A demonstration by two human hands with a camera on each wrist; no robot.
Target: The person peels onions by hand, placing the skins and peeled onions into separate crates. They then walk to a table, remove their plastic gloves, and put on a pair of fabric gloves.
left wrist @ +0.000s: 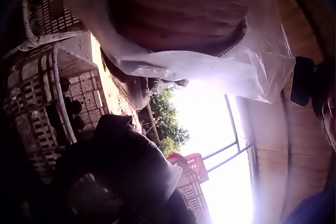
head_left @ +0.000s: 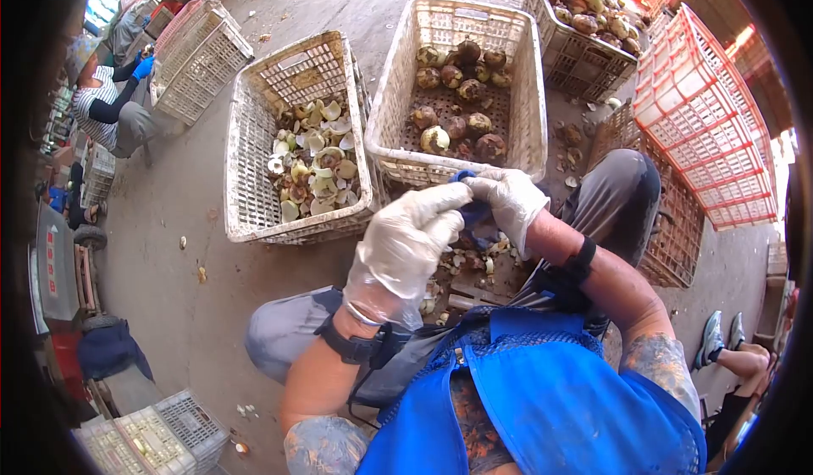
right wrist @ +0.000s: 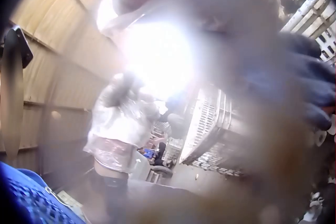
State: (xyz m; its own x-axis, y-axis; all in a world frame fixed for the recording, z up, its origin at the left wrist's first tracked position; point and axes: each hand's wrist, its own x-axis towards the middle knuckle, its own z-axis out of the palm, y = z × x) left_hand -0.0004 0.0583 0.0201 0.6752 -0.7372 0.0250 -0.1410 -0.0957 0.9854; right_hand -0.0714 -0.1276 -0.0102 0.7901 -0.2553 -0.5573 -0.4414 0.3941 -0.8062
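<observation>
In the head view, my left hand [head_left: 405, 242] and right hand [head_left: 513, 204] meet in front of my lap, both in thin clear plastic gloves over pale ones. Between them is a blue glove [head_left: 476, 211], pinched near its upper edge by the fingertips of both hands. Its dark blue fingers [right wrist: 312, 79] hang at the right of the right wrist view. Just beyond the hands stands a pale crate [head_left: 457, 160] with round brown tubers [head_left: 470, 91], one of them partly peeled [head_left: 434, 140]. Left of it, another crate [head_left: 240, 149] contains peelings [head_left: 318, 162].
A fuller crate of tubers [head_left: 584, 60] stands at the back right, near a red-and-white crate [head_left: 703, 115]. Scraps [head_left: 474, 263] litter the ground between my knees. At the far left a person [head_left: 106, 102] sits beside a crate [head_left: 199, 64]. Someone's shoes [head_left: 713, 339] show at right.
</observation>
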